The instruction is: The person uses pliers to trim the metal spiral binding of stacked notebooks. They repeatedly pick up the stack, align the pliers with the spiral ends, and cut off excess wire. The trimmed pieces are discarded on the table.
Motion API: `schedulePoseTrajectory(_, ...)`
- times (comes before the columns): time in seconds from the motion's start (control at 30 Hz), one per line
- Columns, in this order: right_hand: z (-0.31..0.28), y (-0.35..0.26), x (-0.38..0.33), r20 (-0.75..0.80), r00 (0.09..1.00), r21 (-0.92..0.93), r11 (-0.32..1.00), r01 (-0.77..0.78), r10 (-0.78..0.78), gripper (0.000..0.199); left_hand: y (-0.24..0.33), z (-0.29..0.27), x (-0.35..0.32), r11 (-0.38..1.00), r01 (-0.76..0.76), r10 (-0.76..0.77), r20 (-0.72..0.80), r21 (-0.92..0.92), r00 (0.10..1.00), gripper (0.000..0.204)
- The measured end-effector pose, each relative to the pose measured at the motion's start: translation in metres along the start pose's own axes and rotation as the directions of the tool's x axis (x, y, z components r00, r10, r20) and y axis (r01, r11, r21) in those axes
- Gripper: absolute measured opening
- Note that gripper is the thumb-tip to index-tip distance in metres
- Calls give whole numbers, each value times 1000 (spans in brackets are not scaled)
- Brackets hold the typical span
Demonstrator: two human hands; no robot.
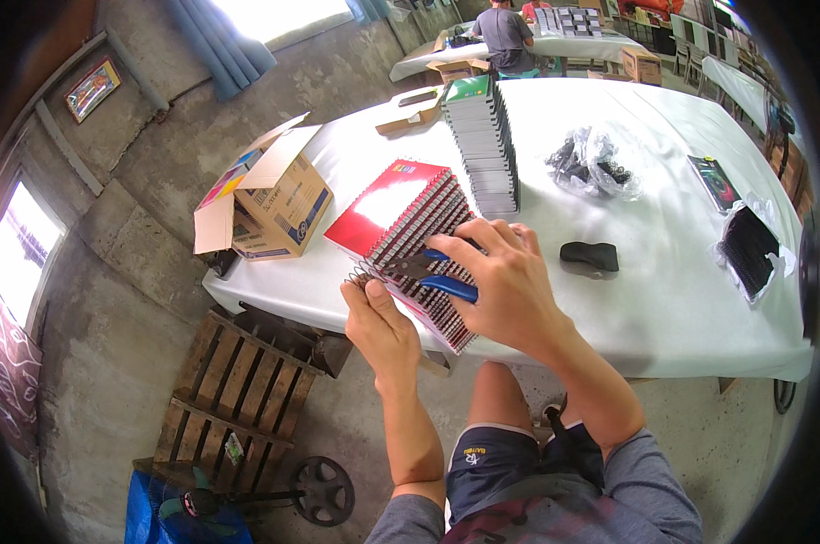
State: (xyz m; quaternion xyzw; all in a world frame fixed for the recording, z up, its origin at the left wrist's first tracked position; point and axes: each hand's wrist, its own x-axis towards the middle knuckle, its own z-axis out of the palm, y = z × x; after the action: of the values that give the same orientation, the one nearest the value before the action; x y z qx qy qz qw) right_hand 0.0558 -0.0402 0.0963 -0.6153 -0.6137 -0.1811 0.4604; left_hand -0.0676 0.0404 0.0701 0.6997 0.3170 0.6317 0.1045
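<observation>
My right hand (pixel 509 286) grips pliers (pixel 451 288) with blue handles, and their dark jaws (pixel 408 267) point left at a wire spiral. Pinched between the thumb and fingers of my left hand (pixel 381 334) is the end of that wire spiral (pixel 363 274). A pale notebook edge (pixel 412 306) shows just right of my left thumb; whether the spiral runs through it I cannot tell. Behind both hands rises a tall stack of red spiral notebooks (pixel 392 201), its coiled edges facing right. My right hand partly hides the stack's right side.
Behind stands a stack of green-topped notebooks (pixel 482 145). An open cardboard box (pixel 283 204) sits left. Rightward lie a dark pouch-like item (pixel 588 257), a plastic bag of black coils (pixel 596 163), a bundle of black coils (pixel 750 252) and a dark notebook (pixel 713 181). Another person (pixel 503 41) sits far off.
</observation>
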Motion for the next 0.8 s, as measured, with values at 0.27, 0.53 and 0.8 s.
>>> schedulePoseTrajectory(0.27, -3, -7, 1, 90, 995, -4, 1000, -31, 31, 39, 1, -1, 0, 1000, -12, 12, 3, 6, 1000, 39)
schedulePoseTrajectory(0.53, -5, -7, 2, 93, 994, 53, 997, -60, 55, 34, -2, 1, -2, 1000, -29, 29, -10, 9, 1000, 37)
schedulePoseTrajectory(0.8, -8, -6, 3, 130, 989, 29, 997, -76, 71, 33, 6, 1, -12, 969, 64, -108, -177, -237, 978, 34)
